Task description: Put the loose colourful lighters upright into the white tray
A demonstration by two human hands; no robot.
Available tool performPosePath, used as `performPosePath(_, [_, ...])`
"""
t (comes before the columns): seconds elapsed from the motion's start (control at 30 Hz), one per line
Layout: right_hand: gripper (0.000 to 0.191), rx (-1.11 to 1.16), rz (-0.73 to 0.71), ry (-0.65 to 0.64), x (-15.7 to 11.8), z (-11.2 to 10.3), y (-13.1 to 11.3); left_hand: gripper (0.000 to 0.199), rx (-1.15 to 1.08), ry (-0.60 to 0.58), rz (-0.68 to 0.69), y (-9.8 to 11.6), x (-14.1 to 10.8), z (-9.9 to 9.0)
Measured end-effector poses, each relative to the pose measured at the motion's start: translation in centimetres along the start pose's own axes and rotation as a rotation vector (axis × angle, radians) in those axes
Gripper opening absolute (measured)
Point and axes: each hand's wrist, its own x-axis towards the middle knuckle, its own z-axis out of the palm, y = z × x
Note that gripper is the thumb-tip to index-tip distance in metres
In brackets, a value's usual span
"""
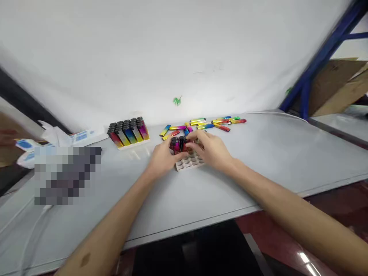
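Far left tray (128, 132) full of lighters. Left hand (162, 158) and right hand (212, 150) clamp few lighters (178, 144) into near tray (188, 162), mostly unfilled. Loose lighters (207, 123) wait on tabletop (258, 161) beyond.

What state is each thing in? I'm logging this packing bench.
Full tray of rainbow plastic lighters: filled, lighters upright.
White slotted plastic tray: mostly empty, a few lighters standing in it.
Dark red lighters: upright, gripped by both hands.
Loose rainbow lighters: lying flat, scattered.
Left hand: closed on lighters.
Right hand: closed on lighters.
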Motion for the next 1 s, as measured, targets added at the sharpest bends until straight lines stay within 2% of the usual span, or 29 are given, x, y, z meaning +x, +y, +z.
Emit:
performPosePath(0.17, [0.017, 0.004, -0.102, -0.006, -0.3, 0.4, 0.4, 0.061, 0.013, 0.003, -0.009, 0.1, 0.0, 0.2])
performPosePath(0.27, [0.02, 0.019, -0.108, 0.058, -0.3, 0.1, 0.5, 0.059, 0.04, 0.008, -0.027, 0.1, 0.0, 0.3])
performPosePath(0.37, [0.022, 0.01, -0.023, 0.203, 0.2, -0.9, 1.4, 0.058, 0.084, 0.012, -0.04, 0.2, 0.0, 0.1])
performPosePath(0.47, [0.028, -0.084, 0.153, 0.305, 0.9, -2.2, 3.9, 0.059, 0.117, 0.001, -0.045, 0.1, 0.1, -0.2])
performPosePath(0.53, [0.03, -0.217, 0.308, 0.279, 1.1, -2.8, 6.1, 0.061, 0.126, 0.002, -0.057, -0.1, 0.1, -0.6])
performPosePath(0.63, [0.035, -0.473, 0.568, 0.086, 1.1, -3.2, 9.1, 0.061, 0.093, 0.001, -0.068, -0.6, 0.2, -1.1])
performPosePath(0.7, [0.042, -0.54, 0.69, -0.039, 1.0, -3.1, 10.1, 0.059, 0.045, -0.015, -0.061, -0.9, 0.3, -1.4])
performPosePath(0.8, [0.042, -0.531, 0.745, -0.098, 0.9, -2.9, 10.4, 0.058, -0.003, -0.034, -0.054, -1.1, 0.3, -1.7])
performPosePath(1.0, [0.048, -0.53, 0.743, -0.066, 1.0, -2.5, 10.7, 0.059, -0.02, -0.063, -0.06, -1.1, 0.4, -1.7])
